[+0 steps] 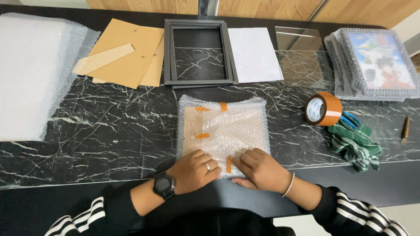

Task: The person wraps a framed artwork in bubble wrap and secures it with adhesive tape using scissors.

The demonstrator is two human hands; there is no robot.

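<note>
**Open counter on the left, crowding on the right and along the back**

The counter [109, 131] lies bare between the bubble-wrap stack [35, 74] at far left and the wrapped parcel [223, 131] in the middle. To the parcel's right a narrower bare strip ends at the tape roll [323, 109], with striped gloves [356, 146] and a small tool [405, 130] beyond. The back row is filled by cardboard backings [127, 52], black frames [199, 52], white sheet [254, 54], glass pane [302, 57] and wrapped frames [376, 63].
</note>
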